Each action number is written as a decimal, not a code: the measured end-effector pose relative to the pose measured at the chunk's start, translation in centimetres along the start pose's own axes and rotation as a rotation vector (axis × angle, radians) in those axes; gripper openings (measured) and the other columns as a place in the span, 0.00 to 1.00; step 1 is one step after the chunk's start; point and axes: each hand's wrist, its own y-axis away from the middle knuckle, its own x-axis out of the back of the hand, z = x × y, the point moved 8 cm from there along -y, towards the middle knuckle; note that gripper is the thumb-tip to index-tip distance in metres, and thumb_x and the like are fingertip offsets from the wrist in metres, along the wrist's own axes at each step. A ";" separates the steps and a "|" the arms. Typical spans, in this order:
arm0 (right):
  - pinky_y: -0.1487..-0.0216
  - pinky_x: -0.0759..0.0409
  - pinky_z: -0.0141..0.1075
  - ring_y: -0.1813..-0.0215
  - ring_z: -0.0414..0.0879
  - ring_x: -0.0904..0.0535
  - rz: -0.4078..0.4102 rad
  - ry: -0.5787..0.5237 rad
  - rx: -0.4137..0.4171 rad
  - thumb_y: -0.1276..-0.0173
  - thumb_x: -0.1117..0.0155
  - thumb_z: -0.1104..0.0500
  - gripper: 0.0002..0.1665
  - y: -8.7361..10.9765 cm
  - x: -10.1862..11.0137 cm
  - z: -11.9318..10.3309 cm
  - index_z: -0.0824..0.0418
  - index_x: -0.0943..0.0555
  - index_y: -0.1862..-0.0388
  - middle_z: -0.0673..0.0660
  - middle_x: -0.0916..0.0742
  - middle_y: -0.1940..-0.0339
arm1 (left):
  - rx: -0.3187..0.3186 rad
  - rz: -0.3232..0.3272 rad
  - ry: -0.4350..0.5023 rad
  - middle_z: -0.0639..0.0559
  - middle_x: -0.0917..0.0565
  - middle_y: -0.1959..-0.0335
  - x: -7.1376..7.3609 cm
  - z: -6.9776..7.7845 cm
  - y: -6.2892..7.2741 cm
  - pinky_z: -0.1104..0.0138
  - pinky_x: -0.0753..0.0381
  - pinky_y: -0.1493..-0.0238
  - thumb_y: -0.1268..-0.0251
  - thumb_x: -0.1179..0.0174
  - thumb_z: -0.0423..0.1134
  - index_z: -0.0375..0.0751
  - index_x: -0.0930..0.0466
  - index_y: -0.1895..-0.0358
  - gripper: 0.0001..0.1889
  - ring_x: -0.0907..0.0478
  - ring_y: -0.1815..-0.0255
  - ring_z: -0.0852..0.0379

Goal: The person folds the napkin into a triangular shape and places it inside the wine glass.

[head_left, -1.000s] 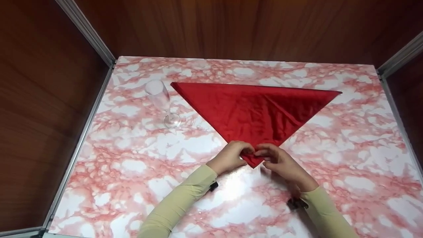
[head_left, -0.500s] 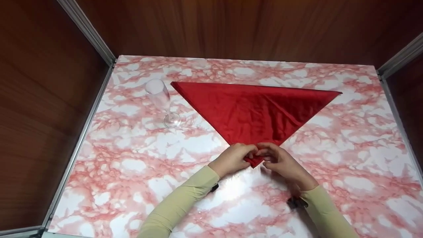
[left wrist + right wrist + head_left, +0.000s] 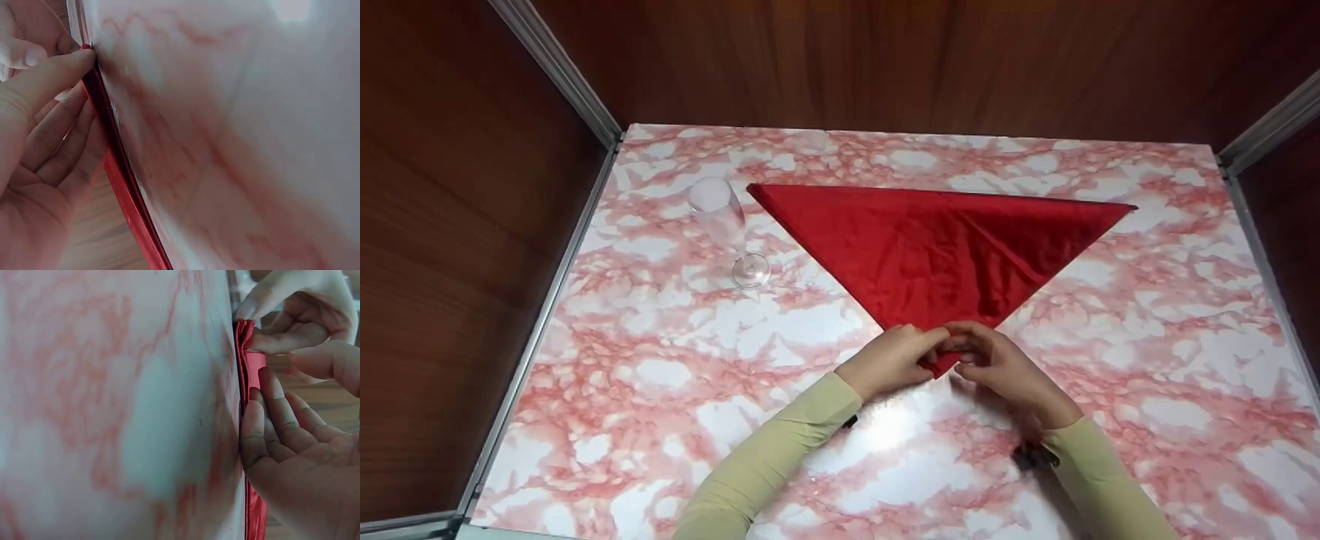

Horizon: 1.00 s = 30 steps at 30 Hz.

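Observation:
A red satin napkin (image 3: pixel 900 255), folded into a triangle, lies flat with its long edge at the back and its tip towards me. My left hand (image 3: pixel 889 360) pinches the napkin at the near tip; the left wrist view shows the thumb (image 3: pixel 70 64) on its layered edge with fingers behind. Close beside it, my right hand (image 3: pixel 1009 375) rests fingers on the napkin by the tip. In the right wrist view those fingers (image 3: pixel 273 396) are gently bent against the cloth, and the thumb stands apart from it. The fingertips partly cover the tip in the head view.
A clear champagne flute (image 3: pixel 724 217) stands left of the napkin, near its back left corner. Pink-and-white marbled table (image 3: pixel 660 420) surrounds the napkin. Dark wood panels (image 3: pixel 915 67) in metal frames rise at the back and both sides.
My left hand has shifted slightly right along the near tip, closer to my right hand, covering more of it. The right hand stays almost in place. Flute and napkin body look unchanged.

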 end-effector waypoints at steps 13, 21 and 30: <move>0.44 0.25 0.46 0.46 0.65 0.24 0.028 0.066 -0.032 0.41 0.36 0.76 0.29 -0.3 -0.1 -0.1 0.72 0.30 0.39 0.71 0.21 0.46 | 0.145 0.078 0.260 0.53 0.17 0.70 0.3 -2.0 0.0 0.78 0.24 0.64 0.50 0.37 0.25 0.40 0.25 0.57 0.16 0.21 0.68 0.65; 0.50 0.22 0.41 0.52 0.59 0.22 0.103 0.191 -0.035 0.44 0.34 0.77 0.26 -0.9 0.1 0.0 0.72 0.25 0.45 0.67 0.18 0.53 | 0.221 0.132 0.402 0.50 0.17 0.70 0.8 -2.6 -0.3 0.76 0.22 0.66 0.48 0.36 0.23 0.36 0.25 0.59 0.13 0.21 0.70 0.65; 0.64 0.22 0.33 0.58 0.63 0.22 0.152 0.307 -0.022 0.42 0.41 0.80 0.17 -1.4 -0.6 -2.9 0.77 0.24 0.52 0.71 0.18 0.60 | 0.273 0.179 0.390 0.50 0.17 0.70 1.2 -2.9 -0.3 0.76 0.22 0.67 0.49 0.31 0.26 0.36 0.23 0.61 0.13 0.21 0.70 0.65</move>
